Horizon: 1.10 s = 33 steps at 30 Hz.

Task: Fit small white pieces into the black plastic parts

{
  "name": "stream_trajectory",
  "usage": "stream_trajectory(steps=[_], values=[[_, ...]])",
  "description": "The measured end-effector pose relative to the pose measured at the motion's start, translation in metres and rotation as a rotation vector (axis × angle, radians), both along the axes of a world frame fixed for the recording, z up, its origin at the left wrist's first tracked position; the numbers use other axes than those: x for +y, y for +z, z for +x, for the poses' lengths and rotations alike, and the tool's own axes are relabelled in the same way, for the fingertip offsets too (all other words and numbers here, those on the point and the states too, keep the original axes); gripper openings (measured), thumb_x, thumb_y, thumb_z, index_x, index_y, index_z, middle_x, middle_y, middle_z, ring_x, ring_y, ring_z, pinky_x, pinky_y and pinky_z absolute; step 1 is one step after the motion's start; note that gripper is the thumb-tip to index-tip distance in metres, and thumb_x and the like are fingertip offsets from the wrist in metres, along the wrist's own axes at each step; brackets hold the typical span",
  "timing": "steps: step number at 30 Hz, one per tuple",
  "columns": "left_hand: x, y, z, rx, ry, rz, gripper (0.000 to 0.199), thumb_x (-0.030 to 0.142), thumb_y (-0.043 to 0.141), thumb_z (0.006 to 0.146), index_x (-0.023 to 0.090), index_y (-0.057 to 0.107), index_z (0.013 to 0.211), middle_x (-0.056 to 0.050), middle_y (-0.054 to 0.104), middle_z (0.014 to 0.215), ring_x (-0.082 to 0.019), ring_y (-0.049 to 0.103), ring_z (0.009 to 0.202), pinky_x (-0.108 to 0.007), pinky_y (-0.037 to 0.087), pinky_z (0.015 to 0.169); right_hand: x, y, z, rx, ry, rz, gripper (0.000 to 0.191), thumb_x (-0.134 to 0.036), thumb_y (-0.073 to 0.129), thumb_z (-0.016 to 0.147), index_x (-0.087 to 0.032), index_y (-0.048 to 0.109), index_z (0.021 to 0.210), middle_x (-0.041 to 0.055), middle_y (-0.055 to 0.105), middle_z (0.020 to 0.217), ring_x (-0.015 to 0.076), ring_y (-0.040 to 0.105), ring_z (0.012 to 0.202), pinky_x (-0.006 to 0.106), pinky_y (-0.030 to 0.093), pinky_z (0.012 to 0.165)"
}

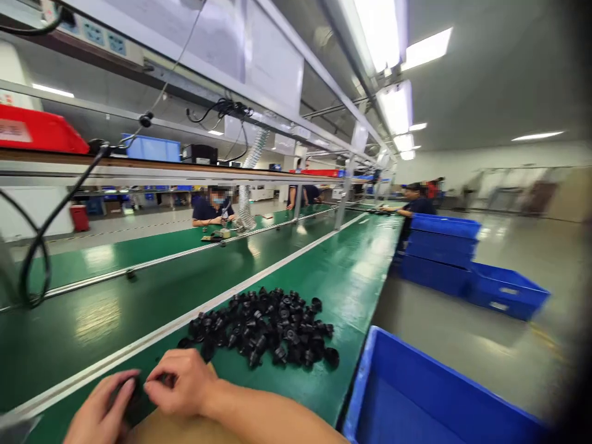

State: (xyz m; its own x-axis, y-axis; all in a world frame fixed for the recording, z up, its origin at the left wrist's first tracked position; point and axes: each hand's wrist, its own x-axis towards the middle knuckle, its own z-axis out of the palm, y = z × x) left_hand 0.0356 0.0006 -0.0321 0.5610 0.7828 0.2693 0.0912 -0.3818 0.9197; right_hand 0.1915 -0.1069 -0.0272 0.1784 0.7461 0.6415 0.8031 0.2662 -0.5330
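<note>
At the lower left, my left hand (99,410) has its thumb and forefinger bent close together. A dark patch shows by its fingertips, too blurred to name. My right hand (185,382) faces it a short gap away, thumb and forefinger pinched; whatever is between them is hidden. Beneath both hands is a tan, cardboard-like surface (180,430). Just beyond the right hand, a heap of small black round-flanged parts (268,327) lies on the green bench top (319,271). My right forearm crosses in front of the heap's near side.
A large blue bin (416,388) stands against the bench's right edge. Further off are stacked blue crates (439,253). A shelf (185,172) with a hanging black cable (69,197) runs above the bench. A person (213,209) sits across; another (414,200) works further along.
</note>
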Motion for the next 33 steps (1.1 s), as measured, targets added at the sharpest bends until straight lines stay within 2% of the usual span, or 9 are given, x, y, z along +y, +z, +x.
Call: stream_trajectory(steps=[1, 3, 6, 9, 15, 22, 28, 33], values=[[-0.001, -0.002, 0.000, 0.030, -0.044, -0.169, 0.064, 0.081, 0.075, 0.060, 0.023, 0.077, 0.088, -0.006, 0.074, 0.076, -0.027, 0.070, 0.060, -0.035, 0.061, 0.049, -0.002, 0.002, 0.000, 0.032, 0.021, 0.018, 0.008, -0.026, 0.071, 0.079, -0.020, 0.076, 0.079, -0.0017, 0.067, 0.069, 0.0132, 0.060, 0.061, 0.021, 0.044, 0.057], [-0.006, -0.003, 0.001, -0.007, -0.115, -0.407, 0.069, 0.076, 0.080, 0.059, 0.021, 0.077, 0.100, -0.008, 0.077, 0.090, -0.028, 0.073, 0.071, -0.036, 0.066, 0.064, -0.005, 0.006, 0.002, 0.091, 0.050, 0.024, 0.010, -0.026, 0.067, 0.082, -0.020, 0.076, 0.081, -0.0006, 0.066, 0.070, 0.0128, 0.058, 0.059, 0.022, 0.043, 0.057], [-0.011, 0.001, 0.002, -0.168, -0.210, -0.518, 0.067, 0.060, 0.089, 0.063, 0.017, 0.074, 0.113, -0.012, 0.073, 0.119, -0.030, 0.072, 0.103, -0.039, 0.063, 0.089, -0.005, 0.010, 0.006, 0.161, 0.072, 0.013, 0.014, -0.024, 0.063, 0.088, -0.020, 0.075, 0.081, 0.0004, 0.066, 0.073, 0.0127, 0.058, 0.061, 0.022, 0.041, 0.058], [-0.013, 0.005, 0.001, -0.263, -0.282, -0.544, 0.068, 0.046, 0.093, 0.066, 0.017, 0.070, 0.122, -0.014, 0.068, 0.130, -0.030, 0.067, 0.115, -0.041, 0.059, 0.098, -0.002, 0.009, 0.008, 0.209, 0.082, 0.006, 0.014, -0.024, 0.062, 0.091, -0.020, 0.075, 0.085, 0.0002, 0.066, 0.076, 0.0119, 0.057, 0.061, 0.023, 0.041, 0.058], [-0.012, 0.004, -0.003, -0.225, -0.346, -0.505, 0.065, 0.039, 0.089, 0.074, 0.014, 0.064, 0.129, -0.013, 0.075, 0.112, -0.022, 0.071, 0.097, -0.037, 0.055, 0.097, -0.003, 0.008, 0.005, 0.168, 0.111, 0.035, 0.015, -0.023, 0.062, 0.093, -0.020, 0.076, 0.087, -0.0003, 0.062, 0.072, 0.0119, 0.054, 0.060, 0.024, 0.038, 0.057], [-0.014, 0.006, -0.004, -0.192, -0.294, -0.495, 0.060, 0.034, 0.092, 0.068, 0.014, 0.068, 0.120, -0.012, 0.075, 0.111, -0.023, 0.069, 0.101, -0.035, 0.057, 0.092, -0.003, 0.008, 0.005, 0.101, 0.123, -0.014, 0.016, -0.013, 0.063, 0.087, -0.020, 0.075, 0.080, -0.0026, 0.057, 0.066, 0.0106, 0.050, 0.058, 0.024, 0.035, 0.057], [-0.015, 0.010, -0.005, -0.177, -0.285, -0.534, 0.058, 0.030, 0.091, 0.068, 0.013, 0.068, 0.118, -0.010, 0.076, 0.103, -0.023, 0.070, 0.099, -0.036, 0.059, 0.091, -0.004, 0.013, 0.005, 0.072, 0.173, -0.014, 0.019, -0.015, 0.059, 0.088, -0.019, 0.072, 0.075, -0.0027, 0.053, 0.064, 0.0109, 0.048, 0.058, 0.024, 0.033, 0.057], [-0.016, 0.011, -0.006, -0.166, -0.272, -0.518, 0.054, 0.028, 0.089, 0.070, 0.014, 0.069, 0.118, -0.010, 0.076, 0.105, -0.023, 0.070, 0.101, -0.035, 0.060, 0.091, -0.007, 0.017, 0.002, 0.047, 0.140, -0.002, 0.020, -0.017, 0.057, 0.090, -0.019, 0.072, 0.077, -0.0016, 0.054, 0.065, 0.0114, 0.048, 0.058, 0.025, 0.032, 0.058]])
